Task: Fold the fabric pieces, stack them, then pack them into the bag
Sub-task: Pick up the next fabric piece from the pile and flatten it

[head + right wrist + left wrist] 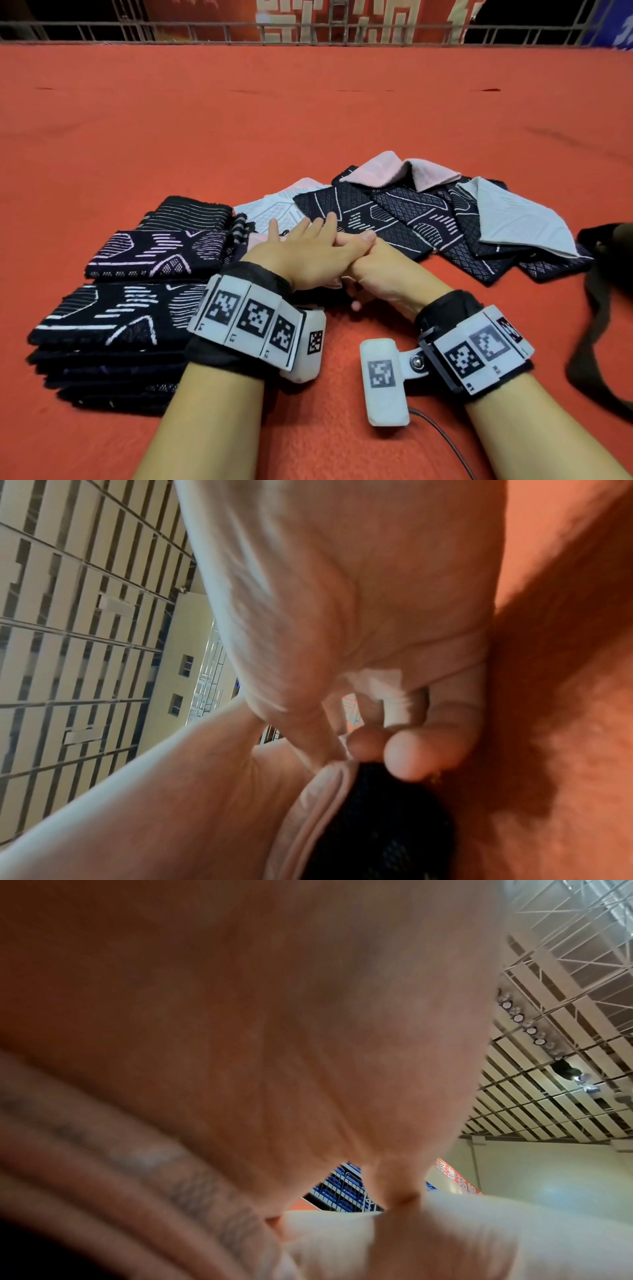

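Note:
My left hand (308, 246) lies flat with straight fingers, pressing on a fabric piece (255, 240) in the middle of the red table; only its pale pink side shows beside the wrist. My right hand (370, 270) sits against the left one, curled, pinching a folded edge. In the right wrist view the fingertips (421, 750) hold a dark fabric edge with pink lining (377, 818). The left wrist view shows the palm (274, 1015) over pale cloth (445, 1231). Folded dark patterned pieces form a stack (102, 342) at the near left. A dark bag (609, 274) lies at the right edge.
Two more folded pieces (154, 253) lie behind the stack. A loose pile of unfolded dark, pink and grey pieces (428, 219) spreads behind the hands. A white tagged device (383, 380) on a cable lies near my right wrist. A metal rail (308, 34) borders the table's far edge.

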